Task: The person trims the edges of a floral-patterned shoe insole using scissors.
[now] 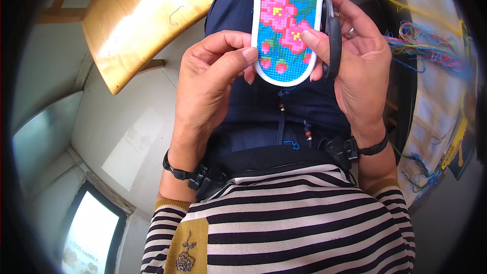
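Observation:
An insole (274,35) stitched with pink flowers on a blue ground, edged in white, is held up above my lap with its rounded end toward me. My left hand (215,68) pinches its left edge between thumb and fingers near that end. On the opposite edge, my right hand (362,53) grips the insole, thumb on the stitched face and fingers behind. Black-handled scissors (334,45) also rest in my right hand, lying along the insole's right edge and pointing away from me. Their tips run out of view at the top.
A wooden seat (147,20) with a loose bit of thread on it stands at far left. Tangled coloured threads (426,45) lie on pale cloth at right, with another blue tangle (423,172) nearer. A short blue thread (291,145) lies at my waist.

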### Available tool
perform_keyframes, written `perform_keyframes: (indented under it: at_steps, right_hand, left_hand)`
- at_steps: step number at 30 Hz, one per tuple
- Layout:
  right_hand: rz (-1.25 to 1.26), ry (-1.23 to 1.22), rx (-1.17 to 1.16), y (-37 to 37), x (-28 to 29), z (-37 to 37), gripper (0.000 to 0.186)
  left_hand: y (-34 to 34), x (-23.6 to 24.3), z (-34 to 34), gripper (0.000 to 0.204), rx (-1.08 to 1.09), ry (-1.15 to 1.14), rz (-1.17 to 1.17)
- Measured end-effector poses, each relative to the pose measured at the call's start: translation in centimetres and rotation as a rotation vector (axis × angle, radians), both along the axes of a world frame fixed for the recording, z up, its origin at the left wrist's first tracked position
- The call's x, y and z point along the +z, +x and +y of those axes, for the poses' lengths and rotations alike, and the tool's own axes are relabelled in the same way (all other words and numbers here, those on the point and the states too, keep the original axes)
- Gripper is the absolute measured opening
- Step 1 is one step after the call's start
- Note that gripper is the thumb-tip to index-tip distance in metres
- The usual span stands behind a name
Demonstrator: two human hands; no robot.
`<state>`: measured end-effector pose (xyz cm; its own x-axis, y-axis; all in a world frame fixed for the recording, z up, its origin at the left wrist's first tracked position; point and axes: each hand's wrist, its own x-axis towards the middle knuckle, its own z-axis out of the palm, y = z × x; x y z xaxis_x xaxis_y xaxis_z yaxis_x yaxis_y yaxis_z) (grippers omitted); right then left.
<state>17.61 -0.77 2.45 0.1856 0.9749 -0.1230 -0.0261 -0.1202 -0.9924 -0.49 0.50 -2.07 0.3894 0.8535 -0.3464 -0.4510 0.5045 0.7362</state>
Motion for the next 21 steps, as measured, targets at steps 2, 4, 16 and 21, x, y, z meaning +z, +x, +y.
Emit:
perform_keyframes:
  at_steps: [2,4,16,21]
  right_hand:
    - [-0.003,-0.021,-0.003,0.4,-0.5,0.1,0.050]
    - [0.292,-0.104,0.097,1.3,-1.6,0.6,0.041]
    - [-0.065,-0.044,0.047,1.6,-2.2,0.9,0.041]
    - [-1.107,0.345,0.149,3.8,0.2,-1.8,0.054]
  left_hand:
    - [-0.1,-0.2,0.0,0.015,-0.007,-0.055,-0.032]
    - [0.2,0.0,-0.1,0.013,-0.011,-0.098,-0.123]
    - [0.7,-1.1,-0.2,0.008,0.051,-0.121,-0.101]
    - [-0.1,-1.2,0.2,0.008,0.164,-0.058,-0.024]
